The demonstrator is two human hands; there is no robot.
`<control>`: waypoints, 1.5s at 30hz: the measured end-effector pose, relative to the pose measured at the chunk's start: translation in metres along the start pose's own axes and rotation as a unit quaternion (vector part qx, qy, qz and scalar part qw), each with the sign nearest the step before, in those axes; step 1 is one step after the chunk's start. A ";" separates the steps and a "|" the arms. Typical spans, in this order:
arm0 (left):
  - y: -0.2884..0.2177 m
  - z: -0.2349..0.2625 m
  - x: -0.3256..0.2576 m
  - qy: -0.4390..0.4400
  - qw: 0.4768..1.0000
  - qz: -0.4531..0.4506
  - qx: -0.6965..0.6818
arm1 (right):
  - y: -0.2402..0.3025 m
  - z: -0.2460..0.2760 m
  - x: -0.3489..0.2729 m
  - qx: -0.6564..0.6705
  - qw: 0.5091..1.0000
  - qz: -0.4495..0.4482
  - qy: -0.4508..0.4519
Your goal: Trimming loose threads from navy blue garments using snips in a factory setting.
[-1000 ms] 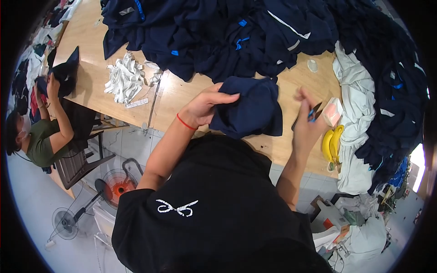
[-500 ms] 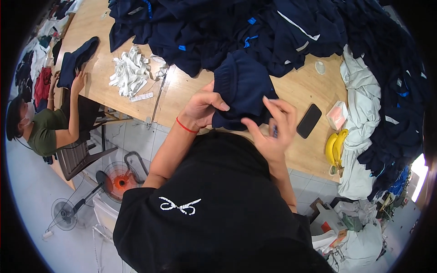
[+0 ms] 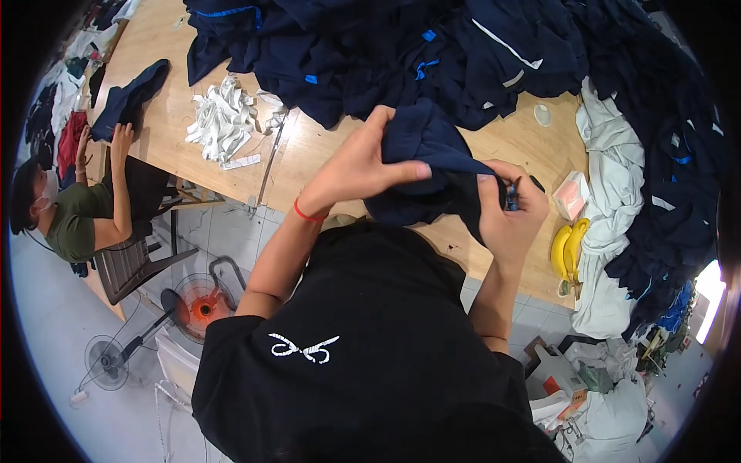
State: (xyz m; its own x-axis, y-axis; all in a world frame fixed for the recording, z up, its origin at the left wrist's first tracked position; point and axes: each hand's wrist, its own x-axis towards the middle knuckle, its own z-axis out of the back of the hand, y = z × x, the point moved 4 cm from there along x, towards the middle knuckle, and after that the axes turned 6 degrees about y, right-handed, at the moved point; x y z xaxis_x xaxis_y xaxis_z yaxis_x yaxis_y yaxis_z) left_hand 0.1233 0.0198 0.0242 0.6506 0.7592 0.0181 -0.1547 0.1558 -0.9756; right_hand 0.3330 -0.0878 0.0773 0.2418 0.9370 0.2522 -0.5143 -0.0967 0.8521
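Note:
A navy cloth garment (image 3: 428,143) is stretched between my two hands above the table edge. My left hand (image 3: 359,166) is closed on its left part, the thumb lying across the cloth and the fingers behind it. At the right, my right hand (image 3: 513,212) pinches the garment's edge between thumb and fingers. A small blue-and-dark tool (image 3: 512,197) is tucked in the fingers of that hand; its kind is mostly hidden. The elastic-looking gathered edge seen earlier does not show clearly.
A large heap of navy garments (image 3: 370,46) covers the table's (image 3: 309,150) far side. White strips (image 3: 220,123) lie left, bananas (image 3: 570,251), a small pink-and-white box (image 3: 571,195) and white cloth (image 3: 610,201) right. A co-worker (image 3: 85,216) handles navy cloth at the left.
My right hand has moved right, from fingers apart beside the garment to pinching its edge, and now covers most of the black phone. My left hand has shifted up and right; the cloth is turned.

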 end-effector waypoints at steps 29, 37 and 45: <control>0.026 0.034 -0.007 0.008 0.992 -0.004 -0.126 | -0.005 0.044 -0.029 0.048 0.984 -0.075 0.153; 0.021 0.015 -0.025 0.148 0.884 -0.062 -0.440 | 0.018 0.020 -0.002 0.135 0.989 -0.047 -0.047; 0.028 -0.002 -0.034 0.194 0.849 -0.102 -0.481 | 0.031 -0.014 -0.002 0.145 0.988 0.025 0.053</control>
State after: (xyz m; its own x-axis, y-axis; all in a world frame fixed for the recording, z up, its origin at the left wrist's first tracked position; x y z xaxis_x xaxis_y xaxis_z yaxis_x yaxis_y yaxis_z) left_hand 0.0985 -0.0030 -0.0037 0.8155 0.4844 0.3169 0.5483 -0.4710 -0.6910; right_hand 0.3055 -0.0878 0.0967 0.1271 0.9571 0.2605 -0.2632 -0.2207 0.9392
